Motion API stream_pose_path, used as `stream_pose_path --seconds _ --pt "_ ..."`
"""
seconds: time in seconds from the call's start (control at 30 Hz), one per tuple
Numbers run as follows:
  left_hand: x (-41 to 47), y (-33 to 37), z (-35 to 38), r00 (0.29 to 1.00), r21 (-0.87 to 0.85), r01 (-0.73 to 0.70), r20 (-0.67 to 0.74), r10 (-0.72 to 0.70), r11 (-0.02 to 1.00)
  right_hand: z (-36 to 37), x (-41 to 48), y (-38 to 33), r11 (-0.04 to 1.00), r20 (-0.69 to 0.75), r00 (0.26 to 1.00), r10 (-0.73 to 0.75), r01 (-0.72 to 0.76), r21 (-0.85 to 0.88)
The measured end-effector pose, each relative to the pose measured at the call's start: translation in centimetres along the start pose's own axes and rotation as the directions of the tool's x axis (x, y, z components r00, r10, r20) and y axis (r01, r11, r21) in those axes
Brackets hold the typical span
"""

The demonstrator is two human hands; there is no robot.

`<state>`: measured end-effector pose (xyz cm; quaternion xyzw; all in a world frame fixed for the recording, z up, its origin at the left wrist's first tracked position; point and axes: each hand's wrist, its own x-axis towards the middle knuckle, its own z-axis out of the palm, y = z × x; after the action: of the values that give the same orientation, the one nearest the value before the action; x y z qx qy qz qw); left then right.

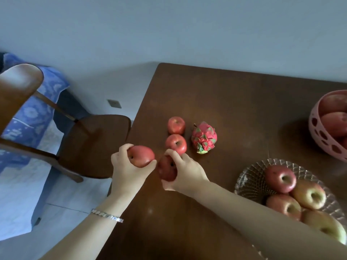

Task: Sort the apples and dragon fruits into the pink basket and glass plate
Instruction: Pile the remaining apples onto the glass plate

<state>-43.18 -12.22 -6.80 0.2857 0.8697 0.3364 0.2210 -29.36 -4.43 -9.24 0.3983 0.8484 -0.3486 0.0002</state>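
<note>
Two apples are in hand at once: the left hand [127, 171] has its fingers [122, 150] wrapped round a bright red apple [141, 156] held up near the tabletop's [234, 109] left edge, and the right hand [185, 172] has its fingers clamped over a darker apple [166, 170] just beside it, the two fruits nearly touching. Whether the darker apple is lifted or resting on the wood is hard to tell. This looks like the pick-up step of the sorting, with both fruits gathered for one trip. Just beyond the hands two more apples sit loose, a nearer one [176, 143] and a farther one [176, 125], and a dragon fruit [204, 136] lies just to their right. To the near right the glass plate [249, 177] already carries several apples, so the next move probably calls for swinging both hands rightward and setting the fruit down gently among them without knocking any over the shallow rim. The dragon fruit would then belong in the pink basket [319, 136] at the far right. That basket is cut off by the frame edge, and the reddish rounded things inside it are too dim to name. The plate's near side is hidden under the right forearm and also runs out of view.
</note>
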Motion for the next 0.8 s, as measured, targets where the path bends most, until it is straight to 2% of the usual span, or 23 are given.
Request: stream_pose_path --seconds 0.07,0.1,0.23,0.37,0.53,0.63,0.8 --pt "-0.8 0.7 0.9 0.997 -0.027 -0.051 0.049 0.052 0.998 -1.8 -3.7 1.9 0.957 -0.061 0.997 0.047 -0.027 0.29" --pt "-1.3 1.2 1.5 0.992 -0.032 -0.087 0.085 0.089 0.996 -2.8 -5.6 3.1 0.93 -0.086 0.995 0.056 -0.021 0.366" --pt "-3.9 3.2 4.5 0.948 -0.056 -0.195 0.246 0.203 0.979 -6.5 -11.8 8.5 0.938 -0.161 0.978 0.131 -0.07 0.34" --pt "-6.7 6.1 7.3 0.912 -0.07 -0.243 0.325 0.252 0.968 -8.9 -15.6 12.7 0.939 -0.081 0.976 0.202 -0.169 0.3" --pt "-10.0 8.6 9.5 0.884 -0.097 -0.29 0.354 0.305 0.952 -8.5 -17.0 14.1 0.987 0.113 0.981 0.16 -0.16 -0.015" --pt "-11.9 9.1 10.0 0.878 -0.102 -0.307 0.353 0.323 0.946 -7.9 -17.4 14.5 0.97 0.229 0.969 0.094 -0.037 -0.242" --pt "-14.1 8.9 10.4 0.889 -0.087 -0.284 0.349 0.296 0.955 -7.2 -17.6 14.3 0.905 0.256 0.965 0.051 0.064 -0.421"
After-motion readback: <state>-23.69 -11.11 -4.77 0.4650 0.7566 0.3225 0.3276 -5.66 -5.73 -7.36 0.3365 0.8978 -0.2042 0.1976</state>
